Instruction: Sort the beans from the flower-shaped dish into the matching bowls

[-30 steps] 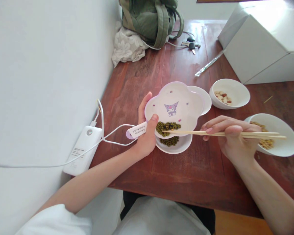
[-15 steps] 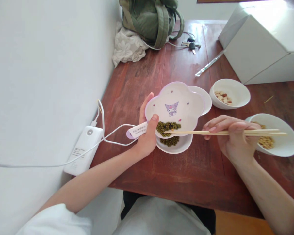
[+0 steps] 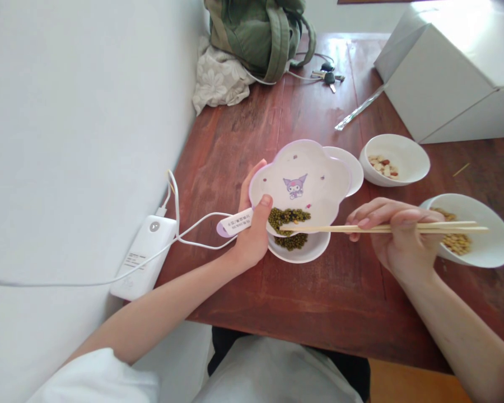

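My left hand (image 3: 254,224) is closed on the left side of a flower-shaped plate (image 3: 319,193) with a purple rim and a cartoon print, its thumb on top. The plate is tilted over a small white bowl (image 3: 315,249). Green beans (image 3: 283,217) lie along the plate's near edge, and more green beans (image 3: 292,242) are in the bowl below. My right hand (image 3: 397,232) is closed around a pair of wooden chopsticks (image 3: 340,228). Their tips touch the beans on the plate, close to a small orange-yellow piece.
Right of the plate stand a white bowl of chopped nuts (image 3: 418,159) and one of yellow beans (image 3: 489,235). Another white dish (image 3: 355,173) is partly behind the plate. A power bank (image 3: 145,257) with white cables lies left; a green bag (image 3: 252,33), keys (image 3: 330,78) and white box (image 3: 445,84) are behind.
Almost nothing differs. The chopsticks have shifted very slightly left, their tips still among the beans; the plate stays tilted over the bowl.
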`<state>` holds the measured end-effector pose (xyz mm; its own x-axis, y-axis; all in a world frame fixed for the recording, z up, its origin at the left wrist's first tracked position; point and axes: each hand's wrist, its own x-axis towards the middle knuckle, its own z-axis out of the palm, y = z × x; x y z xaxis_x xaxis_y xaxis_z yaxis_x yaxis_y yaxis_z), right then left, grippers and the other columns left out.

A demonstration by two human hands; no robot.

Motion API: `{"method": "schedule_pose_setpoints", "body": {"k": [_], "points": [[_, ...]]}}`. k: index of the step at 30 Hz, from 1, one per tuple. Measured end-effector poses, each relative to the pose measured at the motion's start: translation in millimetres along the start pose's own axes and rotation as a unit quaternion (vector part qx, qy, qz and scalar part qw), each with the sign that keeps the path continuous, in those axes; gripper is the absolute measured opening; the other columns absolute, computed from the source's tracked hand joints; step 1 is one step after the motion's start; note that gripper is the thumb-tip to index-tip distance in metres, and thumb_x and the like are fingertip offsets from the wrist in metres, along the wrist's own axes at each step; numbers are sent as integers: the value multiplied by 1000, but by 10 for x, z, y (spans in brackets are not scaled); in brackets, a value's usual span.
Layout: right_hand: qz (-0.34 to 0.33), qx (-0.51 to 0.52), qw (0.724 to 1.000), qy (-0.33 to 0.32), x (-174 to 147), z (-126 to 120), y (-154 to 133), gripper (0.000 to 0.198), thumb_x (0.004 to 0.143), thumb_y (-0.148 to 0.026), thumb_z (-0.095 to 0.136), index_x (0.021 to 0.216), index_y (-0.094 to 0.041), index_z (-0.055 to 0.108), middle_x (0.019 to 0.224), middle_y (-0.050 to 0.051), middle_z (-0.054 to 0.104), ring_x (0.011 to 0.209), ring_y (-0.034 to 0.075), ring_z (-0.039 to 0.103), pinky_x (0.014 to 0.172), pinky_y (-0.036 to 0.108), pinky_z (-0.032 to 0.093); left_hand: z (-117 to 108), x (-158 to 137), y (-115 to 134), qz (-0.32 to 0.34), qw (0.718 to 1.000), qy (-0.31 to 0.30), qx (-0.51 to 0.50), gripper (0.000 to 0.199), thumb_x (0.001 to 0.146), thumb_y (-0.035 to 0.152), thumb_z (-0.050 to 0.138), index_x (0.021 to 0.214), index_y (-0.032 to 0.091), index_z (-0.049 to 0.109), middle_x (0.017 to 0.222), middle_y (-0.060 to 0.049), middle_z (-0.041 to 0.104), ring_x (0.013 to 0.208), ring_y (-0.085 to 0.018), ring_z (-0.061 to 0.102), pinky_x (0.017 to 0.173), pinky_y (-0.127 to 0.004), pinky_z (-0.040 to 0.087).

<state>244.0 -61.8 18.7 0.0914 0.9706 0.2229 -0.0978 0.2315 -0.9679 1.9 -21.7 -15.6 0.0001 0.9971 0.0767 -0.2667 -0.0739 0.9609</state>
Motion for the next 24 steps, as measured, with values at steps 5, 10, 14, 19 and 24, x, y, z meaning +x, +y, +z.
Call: {"method": "schedule_pose_setpoints", "body": {"k": [5, 10, 14, 19, 24], "points": [[6, -1, 1000, -9, 2, 3, 5, 44, 105, -56, 71, 84, -22, 88, 83, 10, 79, 62, 22, 73, 45, 35, 58, 12, 10, 3, 7, 1000, 1, 6, 58, 109, 58, 62, 162, 35, 55, 159, -8, 69, 159, -33, 55, 133, -52, 45], [-1, -4, 1000, -8, 10, 18, 21, 42, 104, -57, 72, 84, -24, 89, 80, 11, 79, 68, 24, 76, 45, 34, 57, 30, 25, 37, 6, 1000, 1, 19, 59, 108, 60, 63, 161, 35, 56, 159, -8, 70, 158, -33, 55, 132, -52, 46], [0, -7, 1000, -8, 12, 13, 37, 44, 105, -58, 70, 85, -23, 89, 82, 11, 80, 68, 25, 77, 46, 34, 57, 35, 30, 35, 10, 1000, 4, 23, 59, 108, 62, 62, 160, 36, 56, 159, -8, 69, 157, -33, 57, 133, -53, 44], [-5, 1, 1000, -11, 6, 3, 49, 44, 106, -56, 69, 85, -23, 89, 82, 12, 80, 70, 25, 78, 47, 34, 57, 34, 20, 32, 11, 1000, 3, 14, 57, 108, 59, 63, 160, 36, 56, 160, -8, 69, 156, -33, 58, 130, -51, 48], [1, 3, 1000, -11, -5, 8, 41, 42, 106, -55, 70, 85, -23, 89, 83, 12, 80, 73, 26, 79, 48, 34, 59, 38, 22, 55, 11, 1000, 1, 24, 56, 108, 59, 63, 159, 35, 57, 158, -8, 70, 156, -33, 58, 129, -51, 49]]}}
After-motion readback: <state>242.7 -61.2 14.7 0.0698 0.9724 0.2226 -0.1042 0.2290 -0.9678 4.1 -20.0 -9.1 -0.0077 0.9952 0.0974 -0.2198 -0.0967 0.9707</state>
